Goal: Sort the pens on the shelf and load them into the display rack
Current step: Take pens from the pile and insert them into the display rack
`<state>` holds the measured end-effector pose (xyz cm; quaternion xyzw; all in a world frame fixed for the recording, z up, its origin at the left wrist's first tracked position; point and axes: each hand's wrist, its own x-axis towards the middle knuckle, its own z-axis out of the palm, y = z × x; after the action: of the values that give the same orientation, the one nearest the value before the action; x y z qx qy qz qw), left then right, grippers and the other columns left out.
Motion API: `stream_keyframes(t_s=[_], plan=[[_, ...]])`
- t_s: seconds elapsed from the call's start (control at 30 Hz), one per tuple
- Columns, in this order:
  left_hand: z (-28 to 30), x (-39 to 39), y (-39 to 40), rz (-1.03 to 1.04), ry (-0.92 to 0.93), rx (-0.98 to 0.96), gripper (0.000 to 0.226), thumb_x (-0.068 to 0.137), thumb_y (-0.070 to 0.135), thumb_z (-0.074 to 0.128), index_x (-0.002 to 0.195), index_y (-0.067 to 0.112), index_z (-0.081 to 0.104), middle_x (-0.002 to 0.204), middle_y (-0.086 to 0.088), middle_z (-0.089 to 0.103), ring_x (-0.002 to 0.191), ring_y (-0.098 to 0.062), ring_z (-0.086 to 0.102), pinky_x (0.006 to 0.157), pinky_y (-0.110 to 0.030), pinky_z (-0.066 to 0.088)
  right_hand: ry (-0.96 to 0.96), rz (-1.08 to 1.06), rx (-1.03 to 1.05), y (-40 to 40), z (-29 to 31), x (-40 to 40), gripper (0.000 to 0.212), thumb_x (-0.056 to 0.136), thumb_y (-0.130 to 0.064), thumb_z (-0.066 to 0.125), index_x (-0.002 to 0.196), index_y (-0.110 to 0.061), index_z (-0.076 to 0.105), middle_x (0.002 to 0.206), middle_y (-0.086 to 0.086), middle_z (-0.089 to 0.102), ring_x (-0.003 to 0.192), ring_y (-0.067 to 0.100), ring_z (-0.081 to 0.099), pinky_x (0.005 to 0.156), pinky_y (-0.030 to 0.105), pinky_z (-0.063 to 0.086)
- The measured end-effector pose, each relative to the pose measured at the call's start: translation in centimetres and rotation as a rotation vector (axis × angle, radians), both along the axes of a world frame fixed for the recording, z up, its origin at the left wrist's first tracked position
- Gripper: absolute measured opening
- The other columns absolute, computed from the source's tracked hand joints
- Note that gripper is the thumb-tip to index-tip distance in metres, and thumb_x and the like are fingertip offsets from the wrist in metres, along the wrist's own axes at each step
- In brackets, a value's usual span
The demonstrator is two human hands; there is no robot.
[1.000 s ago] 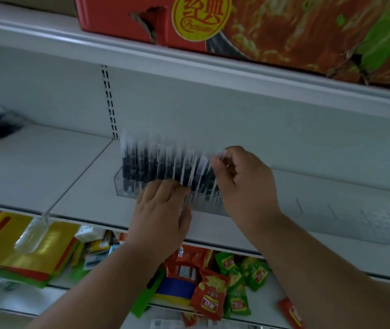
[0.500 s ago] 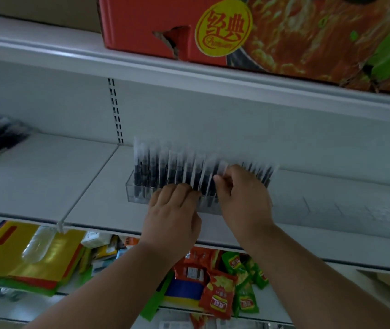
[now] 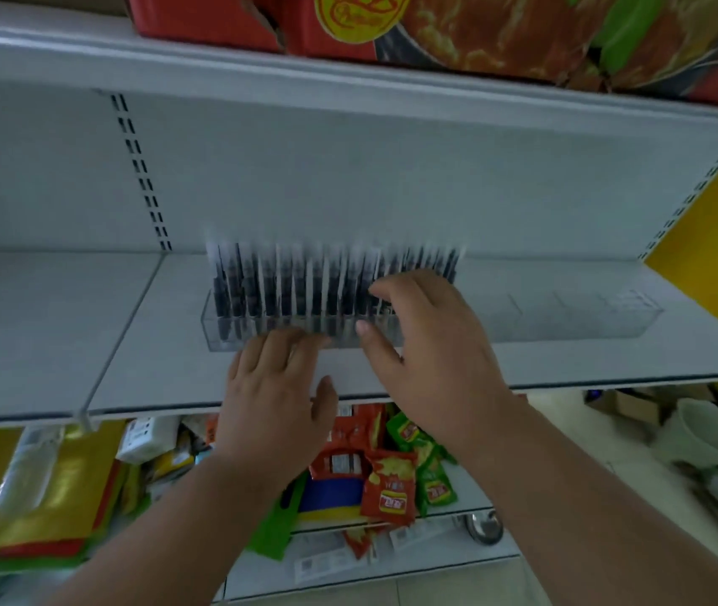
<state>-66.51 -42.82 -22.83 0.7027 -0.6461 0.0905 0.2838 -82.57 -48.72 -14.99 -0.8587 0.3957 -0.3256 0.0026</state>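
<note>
From the head camera, a clear plastic rack [image 3: 523, 317] lies lengthwise on a white shelf [image 3: 151, 343], and everything else can be placed from it. Its left half holds a row of dark pens [image 3: 304, 286] in clear sleeves, standing upright and packed side by side; the picture is blurred, so single pens are hard to tell apart. The right half of the rack shows only its see-through dividers. The left hand [image 3: 276, 400] is just in front of the rack's left half, palm down, its fingers [image 3: 300, 338] straight and close together with the tips at the rack's front wall — it grips nothing. The right hand [image 3: 431, 356] hovers over the middle of the rack, in front of the last pens in the row, fingers spread and loosely bent, thumb pointing left toward the other hand; it holds nothing, and whether the fingertips touch the pens cannot be told. Above the rack, on the next shelf up, sits a red carton [image 3: 436, 28] with a yellow round label. Below the rack, on the lower shelf, lie red and green snack packets [image 3: 392, 487] and, further left, a stack of yellow bags [image 3: 42, 496]. To the rack's right stands a yellow panel [image 3: 711, 238].
</note>
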Motion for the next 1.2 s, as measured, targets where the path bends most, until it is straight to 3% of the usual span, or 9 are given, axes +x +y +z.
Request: stream_keyframes(t_s=[0.13, 0.43, 0.6, 0.77, 1.0, 1.2], plan=[[-0.2, 1.7, 3.0, 0.086, -0.023, 0.019, 0.044, 0.086, 0.038, 0.046, 0.12, 0.015, 0.061, 0.118, -0.007, 0.06, 0.109, -0.029, 0.053, 0.091, -0.046, 0.046, 0.057, 0.098, 0.037, 1.2, 0.9, 1.9, 0.03, 0.093, -0.031, 0.062, 0.116, -0.012, 0.061, 0.109, 0.005, 0.061, 0.1, 0.022, 0.056, 0.087, 0.034, 0.045], [-0.7, 5.3, 13.5, 0.54, -0.01, 0.152, 0.04, 0.083, 0.04, 0.049, 0.111, 0.019, 0.067, 0.111, -0.004, 0.062, 0.104, -0.03, 0.055, 0.086, -0.044, 0.048, 0.148, 0.496, 0.197, 4.4, 0.2, 10.7, 0.037, 0.096, -0.038, 0.056, 0.126, -0.017, 0.056, 0.123, 0.003, 0.053, 0.112, 0.022, 0.051, 0.091, 0.036, 0.042], [-0.7, 8.3, 20.4, 0.713, 0.026, 0.161, 0.038, 0.084, 0.042, 0.048, 0.111, 0.022, 0.066, 0.108, 0.0, 0.061, 0.103, -0.027, 0.057, 0.089, -0.043, 0.045, 0.082, 0.609, 0.17, 10.0, -0.2, 16.1, 0.029, 0.09, -0.037, 0.058, 0.108, -0.015, 0.064, 0.104, 0.007, 0.059, 0.094, 0.026, 0.056, 0.078, 0.039, 0.049], [-0.7, 13.0, 25.4, 0.76, 0.028, 0.108, 0.038, 0.083, 0.042, 0.046, 0.109, 0.022, 0.066, 0.106, 0.002, 0.061, 0.1, -0.025, 0.056, 0.086, -0.042, 0.046, 0.059, 0.634, 0.102, 15.3, 0.9, 21.4, 0.029, 0.088, -0.04, 0.059, 0.102, -0.016, 0.064, 0.101, 0.005, 0.056, 0.091, 0.025, 0.055, 0.075, 0.039, 0.049], [0.8, 23.1, 33.7, 0.709, -0.041, 0.14, 0.04, 0.081, 0.044, 0.044, 0.107, 0.025, 0.067, 0.101, 0.006, 0.061, 0.096, -0.024, 0.058, 0.081, -0.04, 0.048, 0.014, 0.564, 0.15, 22.1, 1.5, 30.6, 0.033, 0.092, -0.045, 0.057, 0.116, -0.022, 0.061, 0.114, 0.001, 0.052, 0.105, 0.022, 0.051, 0.088, 0.04, 0.046], [1.8, 30.2, 35.4, 0.697, -0.004, 0.16, 0.036, 0.083, 0.044, 0.05, 0.109, 0.026, 0.065, 0.103, 0.006, 0.061, 0.099, -0.023, 0.057, 0.087, -0.04, 0.047, 0.026, 0.535, 0.177, 24.2, 2.4, 36.6, 0.035, 0.093, -0.046, 0.054, 0.118, -0.023, 0.059, 0.116, -0.002, 0.051, 0.106, 0.018, 0.049, 0.085, 0.034, 0.044]])
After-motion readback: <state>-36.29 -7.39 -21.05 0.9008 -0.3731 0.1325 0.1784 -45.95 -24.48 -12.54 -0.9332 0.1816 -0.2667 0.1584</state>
